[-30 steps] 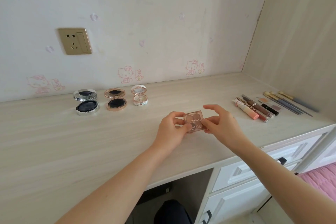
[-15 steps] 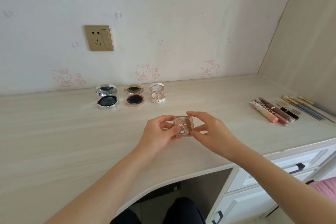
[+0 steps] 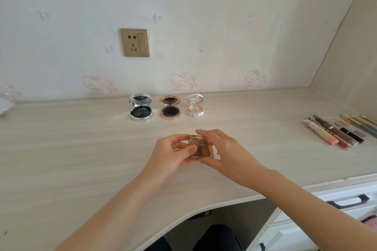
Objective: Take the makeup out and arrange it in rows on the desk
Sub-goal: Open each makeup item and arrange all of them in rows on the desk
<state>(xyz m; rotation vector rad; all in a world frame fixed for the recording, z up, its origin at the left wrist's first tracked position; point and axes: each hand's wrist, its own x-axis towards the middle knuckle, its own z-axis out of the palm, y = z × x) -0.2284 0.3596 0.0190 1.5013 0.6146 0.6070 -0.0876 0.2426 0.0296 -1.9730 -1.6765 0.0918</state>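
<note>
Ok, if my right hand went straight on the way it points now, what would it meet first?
Your right hand grips the brown palette, so next comes your left hand on its other side. Beyond that, perhaps the silver compact; depth is unclear.

light: soft, even, bright | shadows: faint | focus: slightly soft | edges: wide-angle bowing
</note>
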